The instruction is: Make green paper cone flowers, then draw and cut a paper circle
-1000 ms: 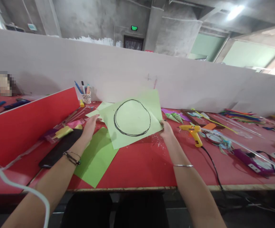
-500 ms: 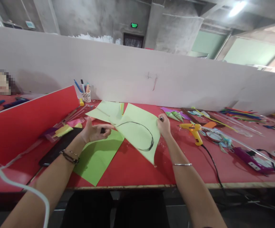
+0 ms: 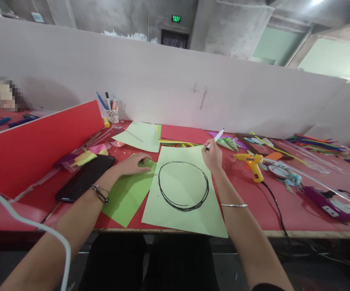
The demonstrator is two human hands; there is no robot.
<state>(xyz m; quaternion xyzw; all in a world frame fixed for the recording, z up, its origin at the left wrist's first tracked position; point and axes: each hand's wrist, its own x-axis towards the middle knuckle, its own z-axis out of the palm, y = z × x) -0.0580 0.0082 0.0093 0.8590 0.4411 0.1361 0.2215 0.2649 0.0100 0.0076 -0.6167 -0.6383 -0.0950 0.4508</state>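
A pale green sheet (image 3: 170, 220) lies in front of me with a black circle (image 3: 206, 193) drawn on it in several rough strokes. At its upper right corner, my right hand (image 3: 213, 159) is closed around a white marker (image 3: 219, 134), whose dark tip points down to the left. My left hand (image 3: 134, 163) rests on a darker green sheet (image 3: 126, 200) with its fingers slightly curved and the thumb apart. A dark patch shows between that thumb and the fingers; I cannot make out whether it is an object or shadow.
A black phone (image 3: 85, 180) lies left, beside a standing red board (image 3: 41, 141). Behind are another pale green sheet (image 3: 141, 135), a red sheet (image 3: 182, 132) and a pen cup (image 3: 113, 116). A yellow glue gun (image 3: 255, 163) and a purple power strip (image 3: 324, 202) lie right.
The pale sheet has turned and come down flat nearer the front edge, showing the full circle. My left hand has lowered onto the darker sheet. The right hand's marker is now plainly visible.
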